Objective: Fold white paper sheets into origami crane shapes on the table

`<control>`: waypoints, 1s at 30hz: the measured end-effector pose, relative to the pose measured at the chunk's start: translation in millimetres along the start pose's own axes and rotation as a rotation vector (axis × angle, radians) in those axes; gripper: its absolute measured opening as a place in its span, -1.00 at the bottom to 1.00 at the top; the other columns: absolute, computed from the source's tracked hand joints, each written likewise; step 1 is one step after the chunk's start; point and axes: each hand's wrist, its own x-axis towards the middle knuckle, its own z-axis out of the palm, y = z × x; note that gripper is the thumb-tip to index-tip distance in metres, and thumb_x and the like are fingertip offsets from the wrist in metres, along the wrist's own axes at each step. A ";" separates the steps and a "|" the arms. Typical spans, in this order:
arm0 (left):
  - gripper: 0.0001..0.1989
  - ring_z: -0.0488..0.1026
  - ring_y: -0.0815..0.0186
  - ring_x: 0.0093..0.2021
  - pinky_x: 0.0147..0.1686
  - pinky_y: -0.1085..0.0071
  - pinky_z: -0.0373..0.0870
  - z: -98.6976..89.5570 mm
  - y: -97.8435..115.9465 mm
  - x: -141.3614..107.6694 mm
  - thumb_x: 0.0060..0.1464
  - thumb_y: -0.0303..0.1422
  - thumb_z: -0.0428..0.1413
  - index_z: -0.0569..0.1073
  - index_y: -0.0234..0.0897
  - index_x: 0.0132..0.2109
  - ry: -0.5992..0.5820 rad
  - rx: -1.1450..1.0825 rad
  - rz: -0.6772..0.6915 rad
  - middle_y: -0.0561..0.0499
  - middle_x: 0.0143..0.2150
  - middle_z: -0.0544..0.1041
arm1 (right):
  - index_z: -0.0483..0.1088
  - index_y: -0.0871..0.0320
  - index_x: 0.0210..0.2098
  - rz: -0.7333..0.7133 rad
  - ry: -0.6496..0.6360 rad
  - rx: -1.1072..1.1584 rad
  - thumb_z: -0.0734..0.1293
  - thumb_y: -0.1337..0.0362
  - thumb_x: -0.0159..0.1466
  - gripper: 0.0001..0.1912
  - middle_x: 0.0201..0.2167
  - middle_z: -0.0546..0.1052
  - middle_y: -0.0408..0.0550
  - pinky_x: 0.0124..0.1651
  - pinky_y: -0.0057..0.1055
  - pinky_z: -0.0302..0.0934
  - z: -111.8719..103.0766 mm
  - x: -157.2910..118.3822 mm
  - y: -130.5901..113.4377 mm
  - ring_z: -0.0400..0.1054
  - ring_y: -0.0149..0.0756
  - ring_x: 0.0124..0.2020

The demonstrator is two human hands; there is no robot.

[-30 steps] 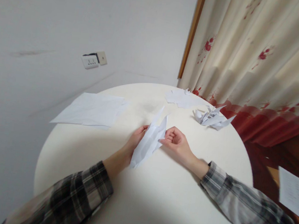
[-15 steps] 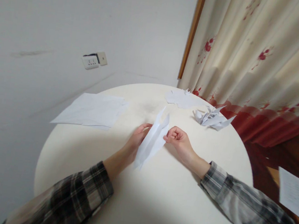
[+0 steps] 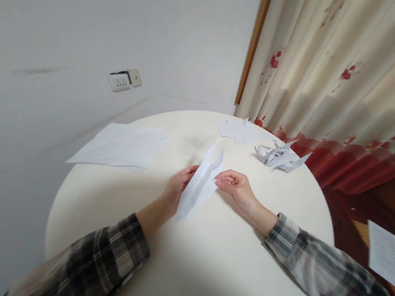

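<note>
Folded paper is held over the worktop, long axis slanting away rightward, forked end farthest. Left hand grips its left side; right hand pinches its right edge. Written sheet, far right: illegible.

Folded white paper, tilted, two-pointed

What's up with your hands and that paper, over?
Left hand holding left side of folded paper. Right hand pinching its right edge. Paper tilted, two tips pointing away. Crumply paper pile off right, not in the way.
</note>
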 end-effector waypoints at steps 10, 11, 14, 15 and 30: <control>-0.71 0.40 0.37 -0.41 -0.41 0.50 0.27 5.1 4.5 -0.2 -0.07 -0.21 0.10 0.45 -0.32 -0.23 -0.003 -0.137 0.026 0.03 -0.37 0.50 | 0.45 0.16 -0.56 -0.156 0.121 -0.157 0.42 0.32 -0.08 -0.92 -0.55 0.50 -0.17 -0.34 -0.47 0.20 -2.8 2.9 -0.1 0.32 -0.46 -0.49; -0.70 0.38 0.39 -0.42 -0.43 0.51 0.26 4.9 2.4 1.1 -0.08 -0.19 0.11 0.45 -0.32 -0.25 0.005 -0.113 0.051 0.04 -0.38 0.50 | 0.46 0.15 -0.55 -0.167 0.132 -0.172 0.41 0.32 -0.07 -0.93 -0.55 0.50 -0.17 -0.33 -0.47 0.20 -3.1 3.2 0.5 0.33 -0.45 -0.49; -0.66 0.36 0.41 -0.44 -0.44 0.52 0.24 3.8 -2.6 3.7 -0.11 -0.15 0.14 0.44 -0.33 -0.27 0.018 -0.059 0.105 0.05 -0.40 0.48 | 0.47 0.14 -0.52 -0.188 0.146 -0.214 0.40 0.31 -0.05 -0.93 -0.52 0.52 -0.16 -0.32 -0.46 0.21 -3.1 3.7 2.0 0.34 -0.43 -0.47; -0.66 0.36 0.41 -0.44 -0.43 0.51 0.24 3.6 -3.1 3.9 -0.12 -0.14 0.15 0.43 -0.33 -0.28 0.015 -0.053 0.110 0.05 -0.39 0.47 | 0.48 0.14 -0.51 -0.192 0.149 -0.227 0.40 0.31 -0.05 -0.93 -0.50 0.52 -0.15 -0.31 -0.45 0.21 -3.0 3.8 2.4 0.34 -0.42 -0.46; -0.74 0.31 0.39 -0.42 -0.38 0.49 0.22 3.2 -2.1 -1.7 -0.23 -0.29 0.21 0.33 -0.26 -0.36 0.001 0.340 0.291 0.13 -0.47 0.37 | 0.46 0.11 -0.41 -0.263 0.037 -0.338 0.41 0.24 -0.01 -0.85 -0.47 0.39 -0.18 -0.47 -0.49 0.12 -0.1 0.9 9.4 0.21 -0.47 -0.52</control>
